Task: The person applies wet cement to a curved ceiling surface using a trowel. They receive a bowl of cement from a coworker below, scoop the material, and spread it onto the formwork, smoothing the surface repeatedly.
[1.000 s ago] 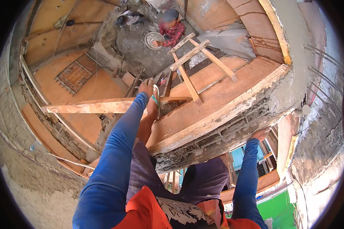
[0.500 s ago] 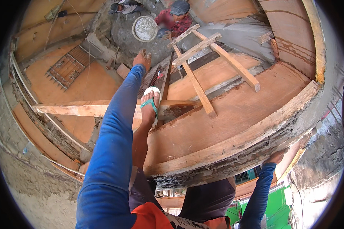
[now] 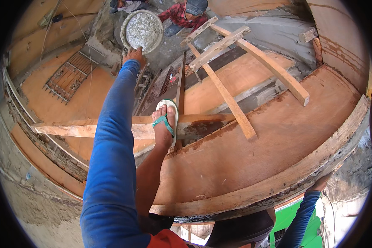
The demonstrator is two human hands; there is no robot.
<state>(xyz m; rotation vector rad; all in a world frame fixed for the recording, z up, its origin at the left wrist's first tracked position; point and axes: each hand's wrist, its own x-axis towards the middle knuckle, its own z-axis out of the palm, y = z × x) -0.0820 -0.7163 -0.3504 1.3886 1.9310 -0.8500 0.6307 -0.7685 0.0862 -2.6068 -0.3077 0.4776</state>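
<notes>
My left hand (image 3: pixel 134 57), at the end of a blue sleeve, reaches forward and down to the near rim of a round bucket (image 3: pixel 123 36) filled with wet greyish-white mix. Its fingers are bent at that rim. A person in a red checked shirt (image 3: pixel 177 13) stands below, one arm stretched toward the bucket. Low at the right, my right hand (image 3: pixel 320 182) grips the outer edge of the curved wooden formwork (image 3: pixel 252 198); its fingers are partly hidden. My foot in a green-strapped flip-flop (image 3: pixel 165 120) rests on a wooden beam (image 3: pixel 82 129).
A rough wooden ladder-like frame (image 3: pixel 231 103) leans against the plywood ledge at the right. A metal grille (image 3: pixel 68 78) lies on plywood to the left. Another person (image 3: pixel 128 5) is partly visible at the top. A thin cord (image 3: pixel 89 49) hangs at the left.
The bucket has come nearer and looks larger, away from the person's body. My left hand has moved up and left to meet its rim. My view has shifted slightly; the right hand keeps its place.
</notes>
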